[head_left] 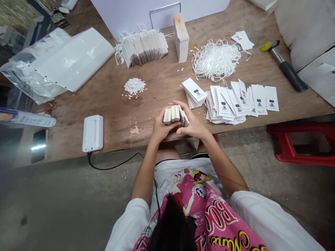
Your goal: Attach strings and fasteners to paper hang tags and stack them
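Gripping cards (171,115) w/ my L hand (160,128) & R hand (193,122), fingers curled round ends. Loose tags (230,104) R of hands on table (117,115), strings (216,61) behind.

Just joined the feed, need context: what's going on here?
A person at a wooden table holds a stack of white cards between the left hand and right hand, near the table's front edge. Loose printed tags lie to the right, below a tangle of white strings. A hammer lies farther right.
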`<state>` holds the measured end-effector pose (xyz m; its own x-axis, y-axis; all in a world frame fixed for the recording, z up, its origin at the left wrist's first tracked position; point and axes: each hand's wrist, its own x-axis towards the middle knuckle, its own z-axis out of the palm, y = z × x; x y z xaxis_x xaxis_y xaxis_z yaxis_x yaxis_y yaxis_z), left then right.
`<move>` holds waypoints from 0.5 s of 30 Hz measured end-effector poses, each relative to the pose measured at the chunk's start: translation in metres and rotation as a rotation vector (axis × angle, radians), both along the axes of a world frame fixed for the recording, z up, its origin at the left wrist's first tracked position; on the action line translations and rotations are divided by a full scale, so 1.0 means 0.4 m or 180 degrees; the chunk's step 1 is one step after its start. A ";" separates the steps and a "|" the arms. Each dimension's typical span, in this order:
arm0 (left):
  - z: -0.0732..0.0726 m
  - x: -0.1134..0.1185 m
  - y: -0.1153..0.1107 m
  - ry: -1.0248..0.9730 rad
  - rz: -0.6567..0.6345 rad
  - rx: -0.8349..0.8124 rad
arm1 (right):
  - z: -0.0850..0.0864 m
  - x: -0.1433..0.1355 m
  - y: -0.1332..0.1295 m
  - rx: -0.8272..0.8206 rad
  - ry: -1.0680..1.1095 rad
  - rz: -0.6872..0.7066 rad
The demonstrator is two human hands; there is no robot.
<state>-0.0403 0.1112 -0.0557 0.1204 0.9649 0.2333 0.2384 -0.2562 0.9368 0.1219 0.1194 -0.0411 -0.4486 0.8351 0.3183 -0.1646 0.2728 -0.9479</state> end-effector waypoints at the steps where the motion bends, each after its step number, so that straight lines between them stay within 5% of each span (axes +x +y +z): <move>1: -0.001 -0.002 -0.002 0.0015 -0.0012 -0.0054 | -0.001 -0.003 0.001 -0.0002 -0.0033 -0.0097; 7: 0.020 -0.025 -0.002 0.0163 -0.0745 -0.0297 | 0.000 -0.016 0.011 0.0088 0.0060 -0.0763; 15: 0.014 -0.024 -0.003 -0.0100 -0.0371 -0.0255 | -0.024 -0.028 0.011 0.0409 0.0083 -0.0635</move>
<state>-0.0500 0.1099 -0.0503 0.2266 0.9605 0.1615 0.1816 -0.2046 0.9619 0.1106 0.1237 -0.0508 -0.2689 0.8584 0.4369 -0.1193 0.4204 -0.8995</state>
